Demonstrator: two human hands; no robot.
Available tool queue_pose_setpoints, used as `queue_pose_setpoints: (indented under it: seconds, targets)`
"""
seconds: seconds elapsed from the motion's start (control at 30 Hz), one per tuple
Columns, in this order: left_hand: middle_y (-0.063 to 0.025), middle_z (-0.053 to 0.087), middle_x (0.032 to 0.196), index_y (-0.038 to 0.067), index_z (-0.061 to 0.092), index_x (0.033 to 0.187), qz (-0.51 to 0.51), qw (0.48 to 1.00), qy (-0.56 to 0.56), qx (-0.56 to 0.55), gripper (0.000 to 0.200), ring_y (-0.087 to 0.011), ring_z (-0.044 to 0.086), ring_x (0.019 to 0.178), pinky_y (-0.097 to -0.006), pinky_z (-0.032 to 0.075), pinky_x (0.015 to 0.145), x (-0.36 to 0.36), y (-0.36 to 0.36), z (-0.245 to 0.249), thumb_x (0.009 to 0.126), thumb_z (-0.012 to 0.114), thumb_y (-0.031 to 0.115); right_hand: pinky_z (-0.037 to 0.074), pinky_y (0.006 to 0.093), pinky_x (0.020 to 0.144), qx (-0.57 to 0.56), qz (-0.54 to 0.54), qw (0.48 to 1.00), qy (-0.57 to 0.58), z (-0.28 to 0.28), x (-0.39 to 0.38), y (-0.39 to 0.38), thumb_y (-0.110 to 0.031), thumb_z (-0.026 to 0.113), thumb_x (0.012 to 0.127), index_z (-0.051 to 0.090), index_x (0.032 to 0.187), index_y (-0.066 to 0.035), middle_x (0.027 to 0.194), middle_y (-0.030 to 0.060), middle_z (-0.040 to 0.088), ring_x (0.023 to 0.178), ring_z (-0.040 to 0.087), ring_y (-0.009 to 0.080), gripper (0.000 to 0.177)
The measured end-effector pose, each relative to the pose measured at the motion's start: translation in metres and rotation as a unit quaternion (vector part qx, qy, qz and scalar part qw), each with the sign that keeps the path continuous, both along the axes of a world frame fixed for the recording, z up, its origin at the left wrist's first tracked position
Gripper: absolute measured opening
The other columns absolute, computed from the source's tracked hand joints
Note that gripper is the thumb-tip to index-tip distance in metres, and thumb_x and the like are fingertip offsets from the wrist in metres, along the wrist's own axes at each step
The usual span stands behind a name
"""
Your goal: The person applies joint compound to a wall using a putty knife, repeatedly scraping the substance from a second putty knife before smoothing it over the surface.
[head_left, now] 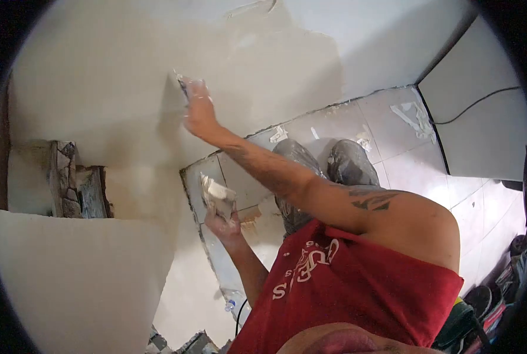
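My right hand (200, 112) is stretched out to the left and closed around a putty knife (182, 84). The knife's blade lies against or very near the wall (116, 65), where a damp-looking beige coat spreads over the lighter surface. White smears cover the fingers. Lower down, my left hand (223, 225) is raised in front of my chest, gripping a scraper loaded with white putty (219, 193). The scraper's handle is hidden by the fingers and putty.
Tiled floor (393, 133) runs along the wall's foot, with paper scraps and putty bits (415, 118). A pale panel (470, 106) stands at right with a black cable (476, 101). Broken stone edges (68, 183) show at left. Shoes (482, 298) lie lower right.
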State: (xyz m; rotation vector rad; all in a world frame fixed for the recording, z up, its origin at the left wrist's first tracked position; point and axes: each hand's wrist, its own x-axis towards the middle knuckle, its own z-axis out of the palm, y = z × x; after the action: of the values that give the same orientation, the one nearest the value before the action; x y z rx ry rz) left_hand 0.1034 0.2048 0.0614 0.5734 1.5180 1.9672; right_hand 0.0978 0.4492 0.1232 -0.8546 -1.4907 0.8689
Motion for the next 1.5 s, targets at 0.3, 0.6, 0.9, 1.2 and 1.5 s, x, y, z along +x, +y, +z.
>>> queue_pose_setpoints:
  seconds: [0.3, 0.6, 0.9, 1.2, 1.5]
  targets:
    - [-0.0111, 0.061, 0.092, -0.005, 0.056, 0.099, -0.131, 0.940, 0.309, -0.064, 0.026, -0.0230, 0.059, 0.085, -0.0325, 0.047, 0.075, 0.009, 0.082, 0.001, 0.078, 0.054, 0.010, 0.036, 0.0295, 0.093, -0.267, 0.397, 0.844, 0.243, -0.021, 0.171, -0.022, 0.012, 0.048, 0.057, 0.041, 0.120, -0.003, 0.119, 0.0093, 0.043, 0.109, 0.044, 0.0201, 0.065]
    - [-0.0132, 0.058, 0.098, -0.001, 0.052, 0.105, -0.192, 0.916, -0.349, 0.044, 0.030, -0.0238, 0.058, 0.088, -0.0370, 0.050, 0.075, 0.003, 0.143, -0.050, 0.082, 0.047, 0.017, 0.023, 0.0347, 0.100, 0.003, 0.345, 0.913, -0.218, -0.148, 0.209, -0.021, 0.009, 0.046, 0.059, 0.040, 0.122, -0.005, 0.127, 0.0147, 0.037, 0.119, 0.034, 0.0314, 0.064]
    - [-0.0100, 0.058, 0.100, -0.002, 0.048, 0.110, -0.228, 0.928, -0.286, 0.073, 0.036, -0.0216, 0.058, 0.088, -0.0355, 0.050, 0.073, 0.001, 0.161, -0.006, 0.080, 0.045, 0.016, 0.015, 0.0424, 0.103, 0.081, -0.201, 0.973, -0.077, -0.051, 0.227, 0.049, 0.008, 0.040, 0.058, 0.029, 0.123, 0.008, 0.126, 0.0268, 0.033, 0.122, 0.025, 0.0393, 0.066]
    - [-0.0137, 0.059, 0.089, -0.001, 0.055, 0.098, -0.129, 0.986, 0.105, -0.008, 0.038, -0.0241, 0.058, 0.081, -0.0336, 0.047, 0.070, -0.029, 0.050, -0.018, 0.080, 0.050, 0.032, 0.005, 0.0481, 0.104, -0.068, -0.361, 0.930, 0.027, -0.036, 0.075, 0.085, 0.004, 0.049, 0.060, 0.024, 0.128, 0.004, 0.132, 0.0258, 0.022, 0.124, 0.015, 0.0410, 0.073]
    - [-0.0098, 0.058, 0.076, 0.000, 0.056, 0.092, -0.030, 0.843, 0.512, -0.161, 0.035, -0.0198, 0.055, 0.065, -0.0283, 0.046, 0.056, -0.041, -0.061, -0.046, 0.075, 0.058, 0.030, 0.020, 0.0479, 0.098, -0.030, -0.311, 0.948, 0.050, 0.019, -0.044, 0.009, 0.004, 0.051, 0.061, 0.036, 0.123, -0.004, 0.124, 0.0219, 0.030, 0.113, 0.028, 0.0411, 0.064]
